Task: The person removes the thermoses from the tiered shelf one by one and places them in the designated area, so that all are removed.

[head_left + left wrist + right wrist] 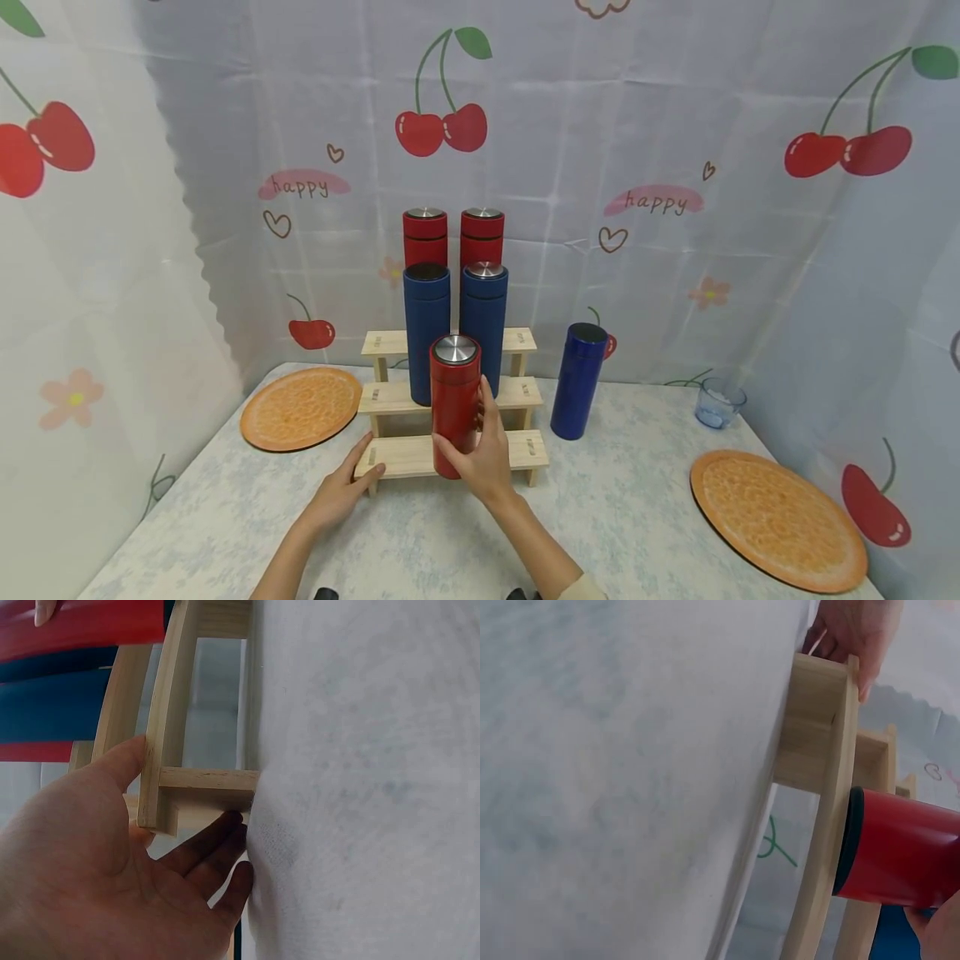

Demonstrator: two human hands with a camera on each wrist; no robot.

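A red thermos bottle [447, 417] with a silver lid stands over the lowest step of a three-tier wooden stand [401, 454]. My right hand [483, 454] grips its lower body from the right, thumb across the front. In the right wrist view the bottle's dark base [850, 844] is right at the step's board. At the left end of that step, my left hand [341, 492] holds the board, thumb [124, 761] against it and the other fingers around its end. Two blue bottles [427, 333] stand on the middle step, partly hidden. Behind them, two red bottles [425, 237] rise from the top step.
Right of the stand, a shiny blue bottle [577, 383] stands on the table [622, 517]. Farther right are a small clear blue glass [720, 404] and a round orange mat [780, 517]. A similar mat [300, 408] lies at left. Printed curtains [555, 125] enclose the table.
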